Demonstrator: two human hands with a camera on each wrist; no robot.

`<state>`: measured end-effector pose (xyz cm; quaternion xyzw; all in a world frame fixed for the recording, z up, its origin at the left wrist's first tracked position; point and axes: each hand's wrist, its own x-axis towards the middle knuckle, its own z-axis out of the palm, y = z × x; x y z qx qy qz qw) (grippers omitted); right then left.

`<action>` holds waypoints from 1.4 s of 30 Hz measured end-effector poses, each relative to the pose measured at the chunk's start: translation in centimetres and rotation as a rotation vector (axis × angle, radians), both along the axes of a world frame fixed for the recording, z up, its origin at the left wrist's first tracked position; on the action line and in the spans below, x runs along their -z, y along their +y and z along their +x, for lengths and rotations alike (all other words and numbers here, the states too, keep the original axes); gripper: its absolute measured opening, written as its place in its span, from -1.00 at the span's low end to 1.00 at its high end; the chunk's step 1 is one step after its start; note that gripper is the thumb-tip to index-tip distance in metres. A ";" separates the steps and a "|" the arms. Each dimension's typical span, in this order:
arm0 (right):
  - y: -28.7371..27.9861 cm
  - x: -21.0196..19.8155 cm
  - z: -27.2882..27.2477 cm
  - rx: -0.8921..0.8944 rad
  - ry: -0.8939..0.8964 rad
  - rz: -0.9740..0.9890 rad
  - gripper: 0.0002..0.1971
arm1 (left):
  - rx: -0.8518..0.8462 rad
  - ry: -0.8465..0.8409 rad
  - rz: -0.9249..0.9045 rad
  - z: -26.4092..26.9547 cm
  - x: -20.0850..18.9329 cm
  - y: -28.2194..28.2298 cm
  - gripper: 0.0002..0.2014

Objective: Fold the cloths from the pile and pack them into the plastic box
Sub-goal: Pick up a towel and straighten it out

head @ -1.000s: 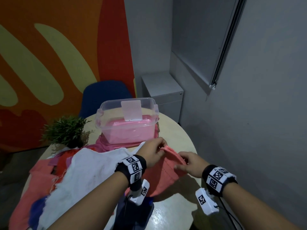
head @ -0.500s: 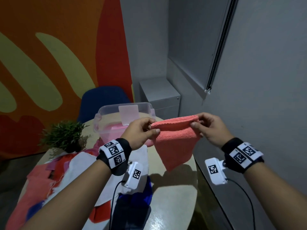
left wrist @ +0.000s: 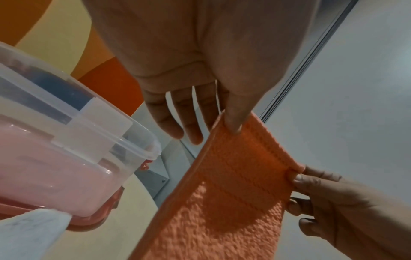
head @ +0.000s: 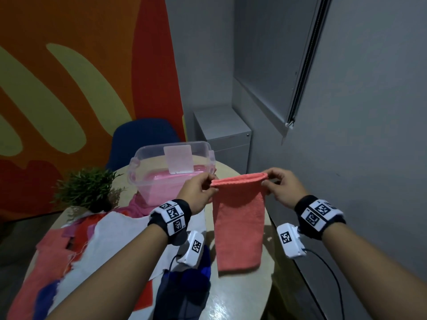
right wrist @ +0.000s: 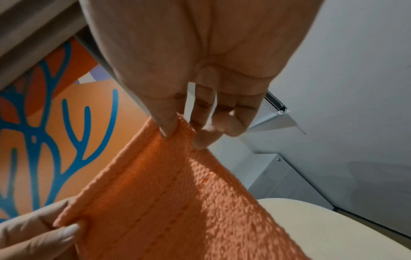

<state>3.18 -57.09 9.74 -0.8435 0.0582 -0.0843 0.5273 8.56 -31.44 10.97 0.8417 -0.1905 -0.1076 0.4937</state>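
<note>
coral terry cloth point(head: 239, 218), looped nubby pile with ribbed hem bands, doubled into a long rectangle and hanging above the round cream desk point(head: 240, 296), its lower edge at the desk surface; left hand point(head: 196, 195) has a pinching grip on the top left corner, right hand point(head: 284, 191) a pinching grip on the top right corner. clear plastic box point(head: 143, 165), rounded corners, frosted clip tab, holding folded pink cloth, stands at the far side of the desk. loose pile of cloths point(head: 76, 252), white, red, coral and blue, lies at the near left.
</note>
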 end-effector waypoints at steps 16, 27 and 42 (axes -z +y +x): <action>1.0 11.4 -6.5 -0.166 0.425 -0.103 -0.91 | 0.140 0.225 0.290 -5.0 12.9 3.1 -0.79; 2.0 18.3 -13.4 -0.438 0.692 -0.253 -0.88 | 0.328 0.435 0.480 -12.5 20.5 5.5 -0.87; 1.9 18.2 -8.9 -0.301 0.677 -0.277 -0.80 | 0.071 0.316 0.424 -8.4 19.6 3.6 -0.91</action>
